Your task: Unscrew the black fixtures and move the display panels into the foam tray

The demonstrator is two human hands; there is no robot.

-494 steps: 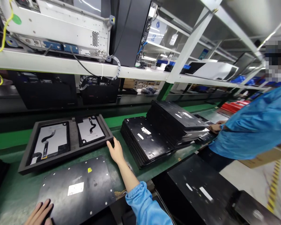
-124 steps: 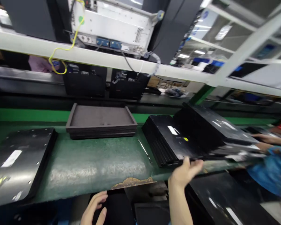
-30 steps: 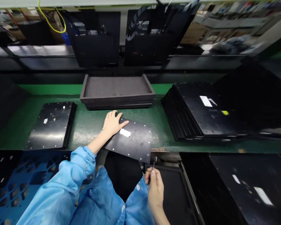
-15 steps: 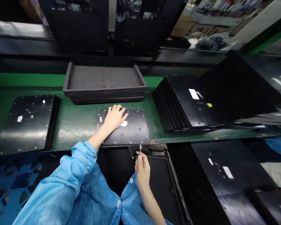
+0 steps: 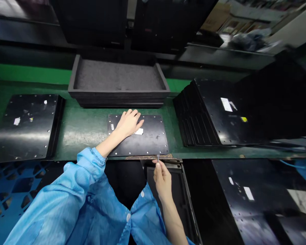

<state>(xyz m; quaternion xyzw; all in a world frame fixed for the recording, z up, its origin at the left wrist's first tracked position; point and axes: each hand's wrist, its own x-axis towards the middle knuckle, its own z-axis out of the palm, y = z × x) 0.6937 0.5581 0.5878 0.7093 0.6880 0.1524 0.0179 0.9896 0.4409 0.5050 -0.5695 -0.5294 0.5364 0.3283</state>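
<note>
A black rectangular panel (image 5: 153, 137) with holes along its edges and white labels lies at the front of the green bench. My left hand (image 5: 129, 123) rests on its upper middle, palm down with fingers spread. Just below the panel's front edge, my right hand (image 5: 163, 177) pinches a small thin tool (image 5: 158, 157) between thumb and fingers. The tool's narrow grey tip points up at the panel's lower right edge; whether it touches cannot be made out. My fingers hide most of its handle.
Behind the panel stands a stack of dark grey foam trays (image 5: 119, 76). Stacked black panels (image 5: 28, 126) lie at left, and a taller panel stack (image 5: 216, 112) stands at right. Below the bench are a blue plastic crate (image 5: 20, 187) and another labelled black panel (image 5: 244, 183).
The view has shifted slightly. My right hand has come up a little, bringing the tool tip against or close to the panel's front edge. My left hand stays on the panel.
</note>
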